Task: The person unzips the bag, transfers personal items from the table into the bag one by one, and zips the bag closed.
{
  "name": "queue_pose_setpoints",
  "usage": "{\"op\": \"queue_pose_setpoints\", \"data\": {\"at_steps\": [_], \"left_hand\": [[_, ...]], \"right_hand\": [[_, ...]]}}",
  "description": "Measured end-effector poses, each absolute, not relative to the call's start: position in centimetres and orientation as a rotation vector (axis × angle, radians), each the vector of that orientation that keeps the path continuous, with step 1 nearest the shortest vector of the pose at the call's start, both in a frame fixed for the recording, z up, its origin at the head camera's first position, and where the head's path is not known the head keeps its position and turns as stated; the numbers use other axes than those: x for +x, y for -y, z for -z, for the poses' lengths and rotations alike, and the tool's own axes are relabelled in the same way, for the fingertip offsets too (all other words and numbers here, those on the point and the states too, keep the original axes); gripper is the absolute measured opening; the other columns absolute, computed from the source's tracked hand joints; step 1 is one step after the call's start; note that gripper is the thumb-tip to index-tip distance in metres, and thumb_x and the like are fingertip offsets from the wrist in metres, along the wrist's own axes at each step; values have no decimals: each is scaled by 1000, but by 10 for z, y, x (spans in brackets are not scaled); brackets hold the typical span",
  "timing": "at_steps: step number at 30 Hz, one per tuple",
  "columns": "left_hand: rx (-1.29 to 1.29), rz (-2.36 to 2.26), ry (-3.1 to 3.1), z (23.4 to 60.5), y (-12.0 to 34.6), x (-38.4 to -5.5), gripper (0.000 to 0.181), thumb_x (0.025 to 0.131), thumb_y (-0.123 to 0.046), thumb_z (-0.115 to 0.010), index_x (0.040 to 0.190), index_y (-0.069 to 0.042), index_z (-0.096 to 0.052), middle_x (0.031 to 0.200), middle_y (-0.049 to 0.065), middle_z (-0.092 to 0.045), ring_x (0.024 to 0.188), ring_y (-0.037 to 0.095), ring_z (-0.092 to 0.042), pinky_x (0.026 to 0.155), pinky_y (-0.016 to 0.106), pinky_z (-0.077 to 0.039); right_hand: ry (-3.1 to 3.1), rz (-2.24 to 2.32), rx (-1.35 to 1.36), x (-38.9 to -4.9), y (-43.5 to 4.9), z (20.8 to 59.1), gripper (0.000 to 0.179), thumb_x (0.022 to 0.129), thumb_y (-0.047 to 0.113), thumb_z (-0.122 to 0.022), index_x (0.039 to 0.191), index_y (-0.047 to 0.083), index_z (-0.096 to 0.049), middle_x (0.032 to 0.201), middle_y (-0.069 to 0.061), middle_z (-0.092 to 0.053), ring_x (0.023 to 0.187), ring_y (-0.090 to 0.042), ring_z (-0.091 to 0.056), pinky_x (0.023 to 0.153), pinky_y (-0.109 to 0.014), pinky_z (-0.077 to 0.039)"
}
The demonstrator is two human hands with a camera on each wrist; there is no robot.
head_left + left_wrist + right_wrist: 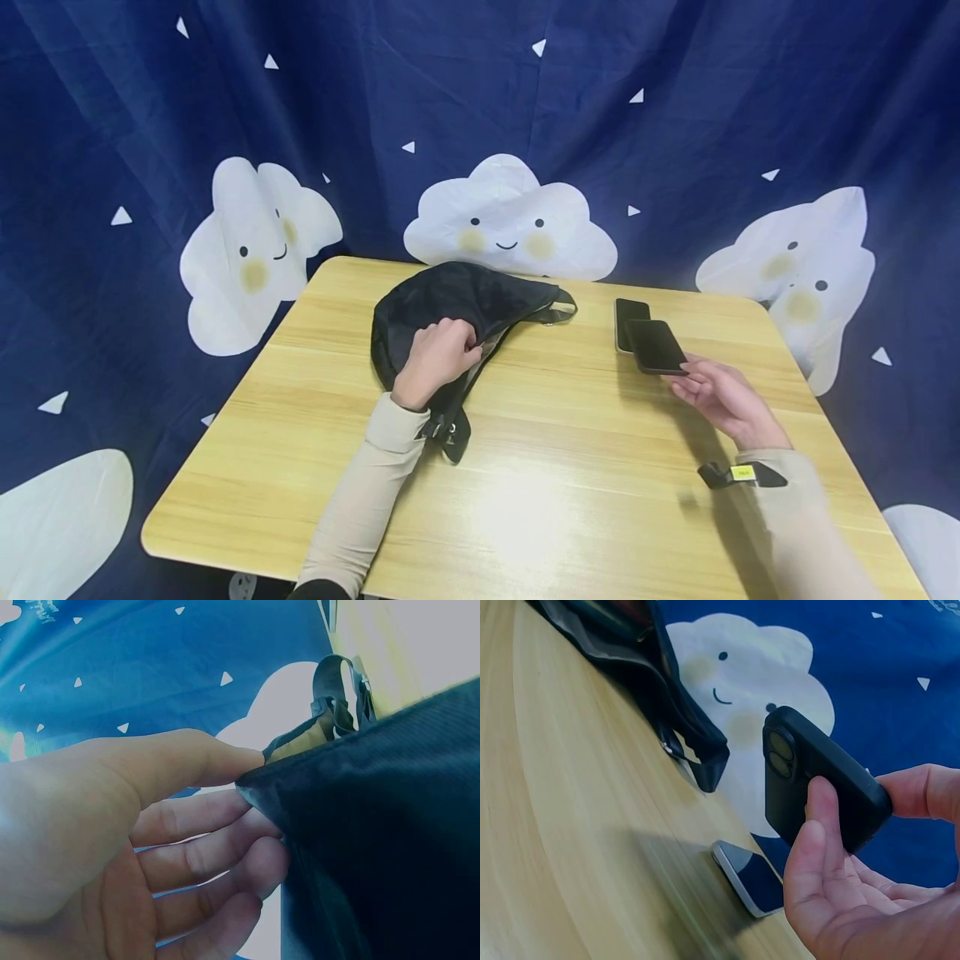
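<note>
A black fabric bag point(420, 300) lies at the back left of the table, its side toward the middle parted. My left hand point(441, 360) pinches the edge of that opening between thumb and fingers, as the black cloth point(390, 825) in the left wrist view shows. Above the table on the right, my right hand point(723, 396) holds a black smartphone point(657, 347) by its near end. Its two-lens back point(802, 780) faces the right wrist camera. Below and behind it, a second smartphone point(632, 314) with a pale rim lies on the table, partly covered by the held one.
The wooden table point(570, 450) has rounded corners and stands against a dark blue curtain point(465, 75) with white clouds. A strap loop point(562, 308) sticks out from the bag's right end, and a strap with a buckle point(452, 433) hangs from its near end.
</note>
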State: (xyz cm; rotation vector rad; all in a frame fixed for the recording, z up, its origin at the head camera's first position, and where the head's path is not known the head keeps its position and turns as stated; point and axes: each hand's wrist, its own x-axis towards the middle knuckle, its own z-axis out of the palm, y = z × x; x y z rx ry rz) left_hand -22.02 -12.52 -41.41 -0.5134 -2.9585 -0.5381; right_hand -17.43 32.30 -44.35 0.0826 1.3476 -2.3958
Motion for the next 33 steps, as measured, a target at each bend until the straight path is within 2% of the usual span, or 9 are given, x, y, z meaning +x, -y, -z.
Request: {"op": "queue_pose_setpoints", "data": {"at_steps": [14,33], "left_hand": [[-517,532,2956,413,125,-219,50,94,-29,-72,53,-21,-44,52,-9,-32,48,14,-41,47,31,-28],[-500,531,2965,414,124,-220,46,94,-30,-72,55,-21,-50,54,-7,-40,51,16,-47,49,32,-32]], "right_hand": [[-1425,2348,121,-174,-308,444,25,105,-2,-44,114,10,-63,111,-2,-75,99,-15,-74,88,-27,-57],[-1522,2288,86,-178,-280,450,19,106,0,-44,119,10,-53,110,1,-74,96,-12,-74,89,-27,-57]]}}
